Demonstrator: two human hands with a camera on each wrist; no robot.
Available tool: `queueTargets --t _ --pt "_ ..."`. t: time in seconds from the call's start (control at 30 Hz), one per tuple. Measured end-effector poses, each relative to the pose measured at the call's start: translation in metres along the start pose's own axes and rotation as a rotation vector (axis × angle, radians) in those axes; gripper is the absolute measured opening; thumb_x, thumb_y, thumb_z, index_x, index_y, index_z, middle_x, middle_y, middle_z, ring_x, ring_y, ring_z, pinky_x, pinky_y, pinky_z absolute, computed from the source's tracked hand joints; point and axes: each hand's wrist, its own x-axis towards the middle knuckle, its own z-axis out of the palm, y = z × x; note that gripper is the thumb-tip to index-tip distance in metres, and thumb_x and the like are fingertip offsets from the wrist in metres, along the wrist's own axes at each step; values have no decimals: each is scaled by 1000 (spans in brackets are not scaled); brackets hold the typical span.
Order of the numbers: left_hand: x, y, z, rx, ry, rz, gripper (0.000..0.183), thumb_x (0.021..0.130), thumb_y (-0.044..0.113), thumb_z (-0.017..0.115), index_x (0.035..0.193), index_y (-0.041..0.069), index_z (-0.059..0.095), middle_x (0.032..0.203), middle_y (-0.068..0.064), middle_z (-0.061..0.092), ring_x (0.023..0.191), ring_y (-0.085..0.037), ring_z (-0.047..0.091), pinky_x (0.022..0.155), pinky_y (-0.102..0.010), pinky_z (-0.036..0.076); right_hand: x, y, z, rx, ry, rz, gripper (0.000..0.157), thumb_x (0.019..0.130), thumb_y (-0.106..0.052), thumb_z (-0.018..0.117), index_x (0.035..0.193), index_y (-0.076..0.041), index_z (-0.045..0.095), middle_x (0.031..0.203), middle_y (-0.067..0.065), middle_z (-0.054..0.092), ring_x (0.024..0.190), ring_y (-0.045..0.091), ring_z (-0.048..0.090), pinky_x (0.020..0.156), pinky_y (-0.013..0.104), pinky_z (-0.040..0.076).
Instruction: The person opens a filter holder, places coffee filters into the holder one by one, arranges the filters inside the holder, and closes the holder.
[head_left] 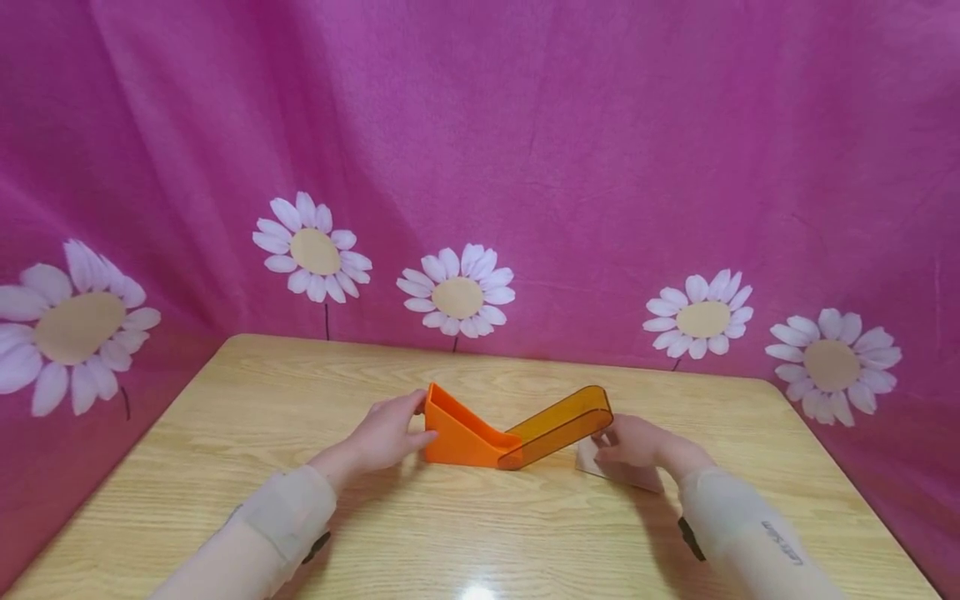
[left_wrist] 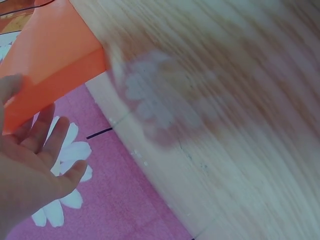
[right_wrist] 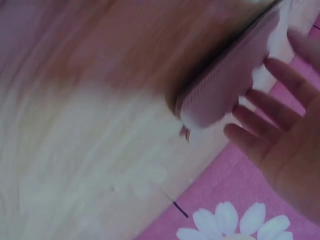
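An orange plastic case (head_left: 465, 437) with a slanted open top stands on the table. Its see-through amber lid (head_left: 566, 418) is swung out to the right, joined at the case's low end. My left hand (head_left: 382, 435) holds the case's tall left end, thumb on the near side and fingers behind; in the left wrist view several fingers stick out past the orange wall (left_wrist: 60, 55). Near the lid's far end, my right hand (head_left: 637, 442) reaches over a flat pale pouch-like thing (right_wrist: 225, 85) with a ribbed edge. Its fingers are spread and fairly straight at that thing's side.
The wood-grain table (head_left: 480, 533) ends at the back against a magenta cloth (head_left: 570, 167) printed with white daisies. The cloth also hangs along the left and right sides. Each forearm wears a pale wrist band (head_left: 292, 508).
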Motion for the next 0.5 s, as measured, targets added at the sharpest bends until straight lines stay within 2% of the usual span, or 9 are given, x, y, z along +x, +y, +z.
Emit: queueTargets --t 0.07,0.17,0.27,0.4,0.5 --pt "1 1 1 -26 4 -29 42 83 28 70 120 16 55 114 2 63 111 -22 55 103 -47 36 3 2 1 -16 70 58 22 82 -25 70 88 -8 59 67 -1 48 63 14 45 61 29 37" --pt "1 3 3 -54 6 -65 46 81 31 71 122 18 56 112 5 63 108 -20 56 100 -44 42 3 2 -1 -30 143 244 26 82 -28 69 84 -4 57 66 1 49 63 16 45 59 30 39" --pt "2 4 2 -48 7 -68 44 81 32 71 121 18 57 109 5 64 105 -18 56 97 -42 44 -2 0 -6 22 112 455 33 80 -27 70 90 2 58 77 8 55 72 23 50 71 40 46" --pt "4 3 -1 -38 -11 -55 41 81 31 72 117 20 58 104 7 64 101 -17 56 94 -40 45 -9 5 -10 105 78 557 39 76 -26 73 94 6 61 84 12 58 79 25 52 83 47 46" --pt "7 2 -4 -33 -34 -43 39 80 32 73 114 21 59 102 8 64 100 -16 56 94 -39 44 -9 10 -11 134 69 588 35 76 -23 74 92 6 64 79 9 54 78 24 50 78 42 46"
